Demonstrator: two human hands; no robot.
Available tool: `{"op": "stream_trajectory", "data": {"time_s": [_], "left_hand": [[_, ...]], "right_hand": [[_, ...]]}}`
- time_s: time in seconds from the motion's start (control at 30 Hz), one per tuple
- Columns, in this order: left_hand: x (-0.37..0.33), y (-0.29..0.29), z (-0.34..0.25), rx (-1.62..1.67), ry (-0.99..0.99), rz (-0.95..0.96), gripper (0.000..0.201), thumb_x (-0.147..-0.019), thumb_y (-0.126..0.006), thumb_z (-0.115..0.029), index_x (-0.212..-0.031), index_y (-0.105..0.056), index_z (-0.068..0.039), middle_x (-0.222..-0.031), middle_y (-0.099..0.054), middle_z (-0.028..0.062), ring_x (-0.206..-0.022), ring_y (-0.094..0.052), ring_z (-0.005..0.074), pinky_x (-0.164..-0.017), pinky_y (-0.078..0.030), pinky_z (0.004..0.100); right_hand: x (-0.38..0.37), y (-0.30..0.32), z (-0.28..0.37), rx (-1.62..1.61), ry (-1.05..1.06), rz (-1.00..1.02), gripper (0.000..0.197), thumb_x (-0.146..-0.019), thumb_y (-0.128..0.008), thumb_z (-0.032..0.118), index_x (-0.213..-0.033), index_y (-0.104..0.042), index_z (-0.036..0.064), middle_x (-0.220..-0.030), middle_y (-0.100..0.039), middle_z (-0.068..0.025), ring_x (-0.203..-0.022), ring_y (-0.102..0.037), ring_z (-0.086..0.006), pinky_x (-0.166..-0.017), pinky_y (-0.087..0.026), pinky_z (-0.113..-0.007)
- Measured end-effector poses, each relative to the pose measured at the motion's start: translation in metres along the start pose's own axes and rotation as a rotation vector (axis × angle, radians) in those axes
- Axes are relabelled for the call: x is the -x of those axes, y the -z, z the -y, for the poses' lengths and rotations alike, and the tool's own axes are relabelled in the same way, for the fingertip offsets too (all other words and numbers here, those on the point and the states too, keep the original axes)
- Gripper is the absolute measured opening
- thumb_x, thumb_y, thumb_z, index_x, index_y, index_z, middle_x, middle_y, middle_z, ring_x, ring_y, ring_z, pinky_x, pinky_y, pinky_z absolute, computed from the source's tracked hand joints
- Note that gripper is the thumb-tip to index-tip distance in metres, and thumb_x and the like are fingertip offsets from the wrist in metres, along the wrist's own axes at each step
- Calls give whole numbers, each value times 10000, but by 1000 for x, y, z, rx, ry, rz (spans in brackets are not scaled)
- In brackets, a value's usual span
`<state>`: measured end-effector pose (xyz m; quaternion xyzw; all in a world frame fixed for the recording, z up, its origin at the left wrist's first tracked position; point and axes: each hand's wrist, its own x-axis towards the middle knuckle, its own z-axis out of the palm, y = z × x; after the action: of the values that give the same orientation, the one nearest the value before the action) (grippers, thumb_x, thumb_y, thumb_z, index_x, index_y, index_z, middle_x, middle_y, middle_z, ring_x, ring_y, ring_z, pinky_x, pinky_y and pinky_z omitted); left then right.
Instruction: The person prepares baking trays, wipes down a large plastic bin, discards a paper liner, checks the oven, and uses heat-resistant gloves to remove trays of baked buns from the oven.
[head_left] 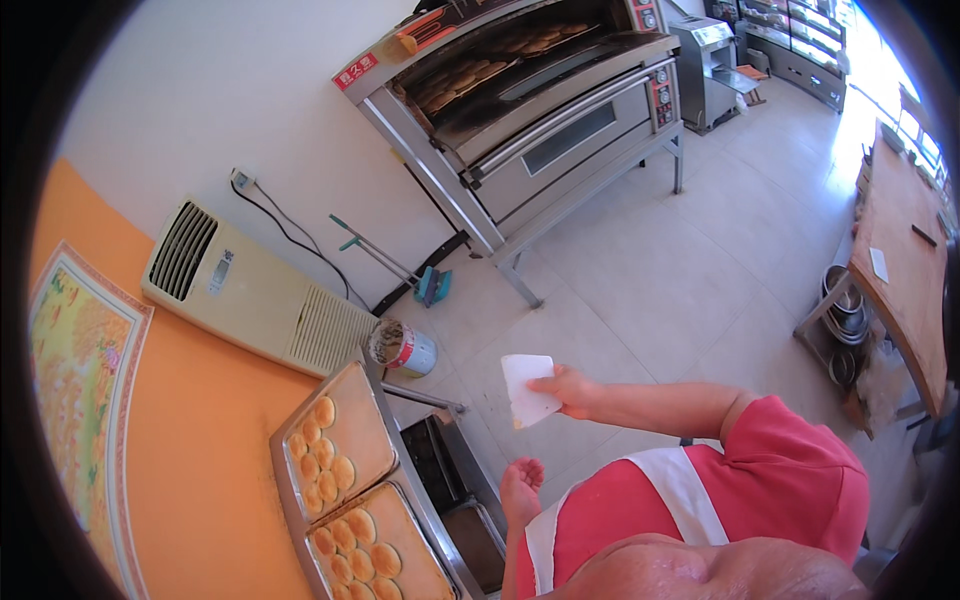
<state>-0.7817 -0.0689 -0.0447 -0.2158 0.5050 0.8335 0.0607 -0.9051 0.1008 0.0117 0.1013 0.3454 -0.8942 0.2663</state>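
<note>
My right hand (pixel 567 391) is closed on the edge of a flat white scraper (pixel 528 375), held out in front of my body above the floor. Lower and to the left, my left hand (pixel 521 489) hangs beside the rack with its fingers loosely bent; nothing shows in it. To the left of that hand lie two baking trays of round golden pastries: the farther tray (pixel 368 424) and the nearer tray (pixel 425 530). Neither hand touches the trays.
A deck oven (pixel 560 165) with its upper chamber exposed holds more baked pieces. A bucket (pixel 408 352), a beige air conditioner (pixel 260 285) and a teal broom and dustpan (pixel 432 286) stand by the left wall. A wooden worktable (pixel 905 260) is at the right, metal bowls (pixel 845 310) beneath it.
</note>
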Motion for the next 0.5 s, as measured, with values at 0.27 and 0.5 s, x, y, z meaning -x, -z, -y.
{"op": "stream_trajectory", "data": {"time_s": [0.27, 0.5], "left_hand": [[-88, 38, -61, -3, 11, 10, 321, -829, -376, -278, -960, -465, 1, -875, -533, 110, -773, -520, 185, -691, -421, 279], [-180, 15, -150, -160, -96, 143, 344, -813, -423, -325, -964, -477, -20, -895, -534, 87, -785, -516, 166, -703, -409, 261]], "right_hand": [[-113, -22, 26, -69, -14, -22, 317, -741, -530, 51, -1024, -404, -17, -951, -522, -122, -845, -543, -228, -731, -461, -369], [-215, -80, 49, -55, -3, -77, 306, -740, -528, 68, -1021, -428, 1, -978, -511, -107, -879, -526, -219, -756, -446, -360]]}}
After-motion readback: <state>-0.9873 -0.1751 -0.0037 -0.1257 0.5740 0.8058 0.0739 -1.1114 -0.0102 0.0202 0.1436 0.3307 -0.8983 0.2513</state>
